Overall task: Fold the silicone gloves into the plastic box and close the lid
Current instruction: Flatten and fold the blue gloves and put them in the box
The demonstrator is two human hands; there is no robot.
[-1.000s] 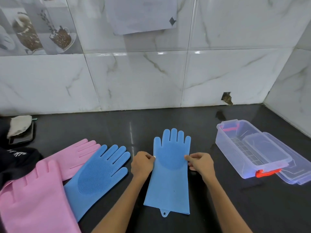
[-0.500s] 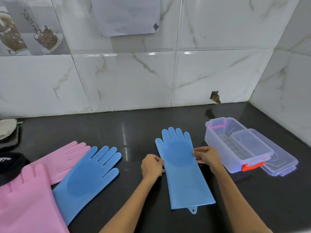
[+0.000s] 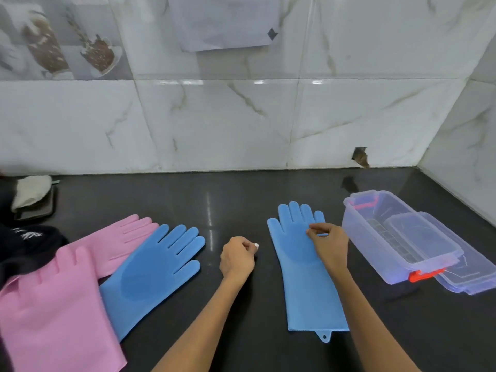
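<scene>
A blue silicone glove (image 3: 300, 280) lies flat, palm up, on the black counter with its fingers pointing to the wall. My right hand (image 3: 330, 247) rests on its right side and pinches it near the little finger. My left hand (image 3: 237, 257) is curled shut on the counter just left of that glove, not touching it. The clear plastic box (image 3: 361, 237) with orange latches stands open to the right, a small clear tray inside it. Its lid (image 3: 480, 277) lies partly under the box's right side. A second blue glove (image 3: 153, 272) lies further left.
Two pink gloves (image 3: 118, 241) (image 3: 53, 315) lie at the left, overlapping the second blue glove. Dark cloth (image 3: 24, 237) and a small tray with a pale cloth (image 3: 32, 194) sit at the far left. Tiled walls close the back and right.
My left hand has let go of the glove's left edge and drawn away to the left. My right hand has slid up onto the glove's fingers. The glove lies nearer the box.
</scene>
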